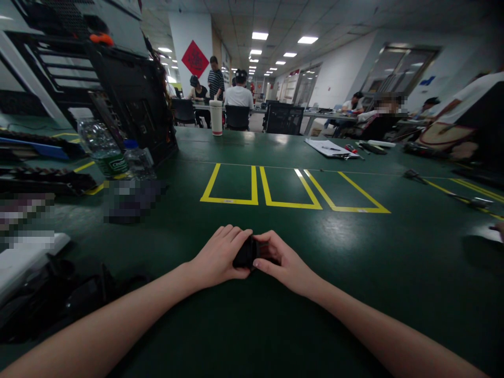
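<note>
Between my two hands is a small dark object (246, 254), black and rounded, mostly covered by fingers; its kind does not show. My left hand (222, 253) wraps over it from the left, thumb below and fingers on top. From the right, my right hand (281, 260) pinches its edge with thumb and fingertips. Both hands are low over the green table (299, 315), in front of the yellow tape outlines (291, 206).
At the left stand a water bottle (100, 144), a blue-capped bottle (137, 160) and a black equipment frame (134, 100). Black parts (79, 294) lie near my left forearm. Farther back are a white cup (216, 118) and a clipboard (331, 148). People sit beyond.
</note>
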{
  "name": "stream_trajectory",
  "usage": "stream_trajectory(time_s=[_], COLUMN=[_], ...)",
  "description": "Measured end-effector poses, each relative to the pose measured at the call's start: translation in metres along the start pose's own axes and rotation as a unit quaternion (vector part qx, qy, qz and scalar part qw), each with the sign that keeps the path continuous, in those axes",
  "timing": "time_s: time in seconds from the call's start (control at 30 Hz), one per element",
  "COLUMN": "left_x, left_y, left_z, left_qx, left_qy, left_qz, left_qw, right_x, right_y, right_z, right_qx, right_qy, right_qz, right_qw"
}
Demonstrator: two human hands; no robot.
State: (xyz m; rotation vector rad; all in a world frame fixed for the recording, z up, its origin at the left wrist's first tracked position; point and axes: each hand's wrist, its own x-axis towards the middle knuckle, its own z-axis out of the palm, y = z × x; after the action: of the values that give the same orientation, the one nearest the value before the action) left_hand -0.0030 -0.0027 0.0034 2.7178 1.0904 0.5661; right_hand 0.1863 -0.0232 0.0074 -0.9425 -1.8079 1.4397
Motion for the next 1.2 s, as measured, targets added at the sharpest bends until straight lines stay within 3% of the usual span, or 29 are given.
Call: stream_trajectory(time_s=[0.2, 0.43, 0.67, 1.2], left_x=[0.0, -0.0002, -0.001, 0.0003], left_y=[-0.0002, -0.0003, -0.0011, 0.0006], left_z=[-0.0001, 0.0002, -0.0002, -0.0011], left_qx=[0.003, -0.004, -0.005, 0.003], left_qy=[-0.003, -0.006, -0.006, -0.005], left_qz=[0.003, -0.002, -0.005, -0.003], left_qw=[1.0, 1.0, 1.0, 1.0], right_x=[-0.0002, 0.0019, -0.002, 0.0002], right_y=[0.0043, 0.0031, -0.0018, 0.0024], right_z=[0.001, 0.0015, 0.0001, -0.0002], right_qx=[0.006, 0.01, -0.025, -0.003], right_qy=[0.009, 0.024, -0.004, 0.007], right_qz=[-0.017, 0.011, -0.013, -0.013], right_qw=[1.0, 1.0, 1.0, 1.0])
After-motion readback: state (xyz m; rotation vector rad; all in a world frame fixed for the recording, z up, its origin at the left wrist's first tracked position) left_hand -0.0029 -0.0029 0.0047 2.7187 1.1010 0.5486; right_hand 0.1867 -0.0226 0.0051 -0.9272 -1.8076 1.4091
